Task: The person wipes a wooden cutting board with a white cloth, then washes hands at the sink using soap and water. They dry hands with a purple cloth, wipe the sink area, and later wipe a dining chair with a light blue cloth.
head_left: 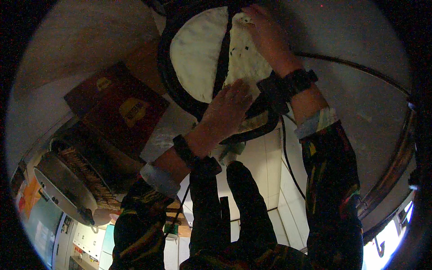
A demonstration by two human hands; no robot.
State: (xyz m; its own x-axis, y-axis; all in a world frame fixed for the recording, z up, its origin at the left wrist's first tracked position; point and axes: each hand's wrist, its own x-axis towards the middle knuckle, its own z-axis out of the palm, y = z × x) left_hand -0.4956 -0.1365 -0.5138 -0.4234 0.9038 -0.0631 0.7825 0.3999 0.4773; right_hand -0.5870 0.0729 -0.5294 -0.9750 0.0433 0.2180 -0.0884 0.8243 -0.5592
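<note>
A large round black-rimmed thing (pixel 167 67) lies in front of me; a dark bar (pixel 221 58) splits its pale inside into two halves. The left half (pixel 198 49) looks smooth. Several small dark specks lie on the right half (pixel 245 56). My left hand (pixel 227 105) rests flat over the near part of the right half, fingers stretched forward close to the bar. At the far end of that half is my right hand (pixel 266 33), its thumb and fingers somewhat apart near a few specks. I see nothing held in either hand. The dim light blurs detail.
Dark red flat packages (pixel 135 108) with yellow emblems lie to the left. Beyond them stand a dark wicker basket (pixel 85 166) and a pale oval pan-like vessel (pixel 63 184). A dark cable (pixel 355 65) curves along the right. My legs (pixel 245 198) are below, over a pale tiled floor (pixel 267 157).
</note>
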